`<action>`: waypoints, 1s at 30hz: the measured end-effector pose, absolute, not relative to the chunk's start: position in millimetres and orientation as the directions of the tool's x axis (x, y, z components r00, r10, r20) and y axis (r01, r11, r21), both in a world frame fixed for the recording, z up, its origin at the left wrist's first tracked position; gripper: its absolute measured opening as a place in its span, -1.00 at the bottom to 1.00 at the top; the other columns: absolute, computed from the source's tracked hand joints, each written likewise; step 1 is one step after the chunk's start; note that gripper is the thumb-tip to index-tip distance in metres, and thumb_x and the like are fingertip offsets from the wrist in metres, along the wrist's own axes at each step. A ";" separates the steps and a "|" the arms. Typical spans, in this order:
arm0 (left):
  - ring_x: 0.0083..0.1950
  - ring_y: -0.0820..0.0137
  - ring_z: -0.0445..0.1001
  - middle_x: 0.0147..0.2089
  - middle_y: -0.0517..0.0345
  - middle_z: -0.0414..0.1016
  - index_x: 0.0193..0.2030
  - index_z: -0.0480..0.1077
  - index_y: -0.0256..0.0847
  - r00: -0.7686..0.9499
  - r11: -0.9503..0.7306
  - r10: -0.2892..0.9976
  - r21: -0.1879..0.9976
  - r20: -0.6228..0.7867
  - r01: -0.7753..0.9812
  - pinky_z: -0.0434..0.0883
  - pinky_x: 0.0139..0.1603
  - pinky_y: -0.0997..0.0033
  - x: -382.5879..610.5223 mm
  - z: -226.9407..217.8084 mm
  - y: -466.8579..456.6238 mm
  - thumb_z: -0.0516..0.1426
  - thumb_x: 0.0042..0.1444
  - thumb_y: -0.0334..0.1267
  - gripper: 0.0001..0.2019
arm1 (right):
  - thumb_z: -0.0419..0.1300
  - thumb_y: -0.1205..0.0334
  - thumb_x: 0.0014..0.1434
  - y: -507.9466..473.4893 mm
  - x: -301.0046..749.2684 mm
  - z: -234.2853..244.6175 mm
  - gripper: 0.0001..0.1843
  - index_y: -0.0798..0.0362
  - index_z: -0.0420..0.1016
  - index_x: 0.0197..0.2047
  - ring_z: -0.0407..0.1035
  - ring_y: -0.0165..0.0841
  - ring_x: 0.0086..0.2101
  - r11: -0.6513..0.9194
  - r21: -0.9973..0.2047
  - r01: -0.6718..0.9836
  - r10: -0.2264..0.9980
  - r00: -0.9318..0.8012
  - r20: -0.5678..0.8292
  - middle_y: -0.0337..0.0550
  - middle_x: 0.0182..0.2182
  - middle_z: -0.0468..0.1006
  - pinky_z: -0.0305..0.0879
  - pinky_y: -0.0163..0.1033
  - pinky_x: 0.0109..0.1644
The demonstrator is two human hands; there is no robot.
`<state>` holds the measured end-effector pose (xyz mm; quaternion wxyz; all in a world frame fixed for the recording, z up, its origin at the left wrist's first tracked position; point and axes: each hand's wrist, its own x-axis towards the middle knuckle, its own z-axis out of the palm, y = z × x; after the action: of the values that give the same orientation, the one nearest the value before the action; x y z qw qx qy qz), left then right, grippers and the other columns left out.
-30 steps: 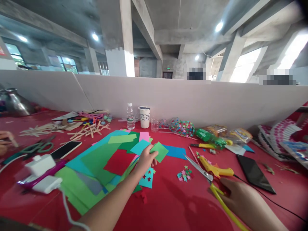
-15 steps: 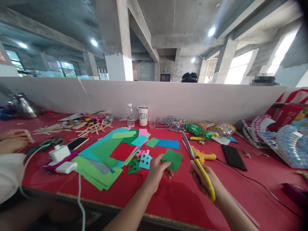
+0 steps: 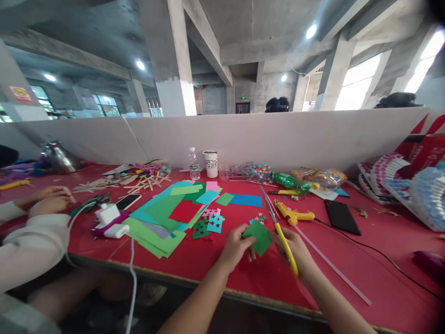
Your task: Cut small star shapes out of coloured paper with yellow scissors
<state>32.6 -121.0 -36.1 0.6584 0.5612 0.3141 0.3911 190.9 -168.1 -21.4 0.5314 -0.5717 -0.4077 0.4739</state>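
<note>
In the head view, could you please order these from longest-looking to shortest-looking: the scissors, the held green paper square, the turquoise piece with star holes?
1. Scissors
2. Green paper square
3. Turquoise piece

The first two seem nearer the camera, so real sizes may compare differently.

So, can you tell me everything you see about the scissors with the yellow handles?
The scissors have smooth yellow handles that look like plastic and long, narrow, grey blades that look like metal. The right hand holds them by the handles, blades pointing away from the person and slanting a little left. They're just right of a green square. Whether the blades are slightly open is hard to tell.
</note>
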 end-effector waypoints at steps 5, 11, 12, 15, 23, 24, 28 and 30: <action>-0.72 0.45 0.37 -0.63 0.24 0.40 -0.33 0.33 -0.26 0.531 0.165 0.847 0.967 -0.037 -0.195 0.21 -0.77 0.55 32.4 -34.7 -121.2 0.23 -0.10 -0.18 -0.76 | 0.19 0.06 -0.12 -170.9 187.6 -16.7 -0.72 0.00 0.17 -0.59 -0.02 -0.57 -0.80 -0.093 -0.995 -0.021 0.969 0.226 -0.096 -0.52 -0.82 0.07 -0.14 -0.43 -0.75; -0.73 0.47 0.33 -0.63 0.21 0.40 -0.28 0.41 -0.33 0.536 0.233 0.841 0.942 -0.070 -0.242 0.24 -0.76 0.53 29.9 -33.4 -122.7 0.25 -0.13 -0.15 -0.68 | 0.15 0.01 -0.07 -169.5 176.3 -14.2 -0.72 0.00 0.17 -0.54 -0.01 -0.55 -0.80 -0.065 -0.998 0.013 0.978 0.200 -0.061 -0.51 -0.80 0.10 -0.10 -0.42 -0.76; -0.72 0.47 0.34 -0.62 0.21 0.41 -0.28 0.42 -0.34 0.528 0.228 0.846 0.943 -0.069 -0.242 0.27 -0.74 0.52 30.5 -34.1 -122.6 0.26 -0.13 -0.14 -0.68 | 0.15 0.01 -0.04 -169.2 175.8 -14.2 -0.72 0.00 0.16 -0.53 0.00 -0.55 -0.80 -0.057 -0.998 0.022 0.980 0.194 -0.051 -0.51 -0.79 0.11 -0.10 -0.42 -0.75; -0.68 0.44 0.38 -0.58 0.18 0.44 -0.23 0.42 -0.33 0.505 0.190 0.862 0.951 -0.043 -0.242 0.30 -0.72 0.51 32.8 -36.7 -122.2 0.24 -0.08 -0.13 -0.67 | 0.17 0.05 0.00 -169.7 178.4 -15.6 -0.71 -0.01 0.15 -0.52 0.01 -0.56 -0.79 -0.036 -0.998 0.055 0.983 0.182 -0.025 -0.51 -0.77 0.09 -0.09 -0.43 -0.74; -0.78 0.51 0.29 -0.64 0.23 0.40 -0.26 0.39 -0.30 0.565 0.181 0.825 0.954 -0.014 -0.241 0.17 -0.81 0.58 31.3 -39.1 -123.3 0.19 0.00 -0.13 -0.73 | 0.22 0.08 -0.03 -176.4 186.7 -18.3 -0.73 0.02 0.21 -0.50 0.03 -0.55 -0.76 -0.003 -0.993 0.120 0.985 0.171 0.017 -0.50 -0.73 0.10 -0.07 -0.41 -0.71; -0.77 0.51 0.29 -0.65 0.23 0.39 -0.28 0.39 -0.31 0.579 0.193 0.815 0.949 -0.015 -0.248 0.18 -0.81 0.58 30.6 -38.8 -123.3 0.20 -0.01 -0.13 -0.73 | 0.21 0.07 -0.04 -176.2 186.0 -17.8 -0.74 0.02 0.22 -0.49 0.02 -0.54 -0.76 -0.003 -0.993 0.122 0.985 0.173 0.018 -0.49 -0.74 0.11 -0.07 -0.41 -0.71; -0.76 0.49 0.31 -0.67 0.22 0.37 -0.39 0.39 -0.34 0.598 0.240 0.801 0.931 -0.030 -0.275 0.20 -0.79 0.57 28.6 -37.3 -122.7 0.24 -0.10 -0.14 -0.73 | 0.18 0.05 -0.09 -173.7 183.0 -16.9 -0.74 -0.01 0.18 -0.52 0.03 -0.52 -0.77 -0.010 -0.994 0.109 0.984 0.178 0.010 -0.49 -0.76 0.12 -0.07 -0.40 -0.72; -0.74 0.47 0.34 -0.66 0.23 0.37 -0.41 0.39 -0.33 0.600 0.253 0.799 0.925 -0.035 -0.283 0.18 -0.79 0.56 28.4 -36.7 -123.0 0.24 -0.12 -0.13 -0.73 | 0.16 0.05 -0.08 -173.0 181.9 -17.4 -0.74 -0.02 0.16 -0.53 0.03 -0.52 -0.78 -0.022 -0.995 0.097 0.983 0.183 -0.004 -0.49 -0.77 0.11 -0.08 -0.40 -0.72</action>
<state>28.4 -123.0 -36.7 0.7469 0.4920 0.2624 0.3623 181.9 -173.0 -17.4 0.5153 -0.5711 -0.4728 0.4299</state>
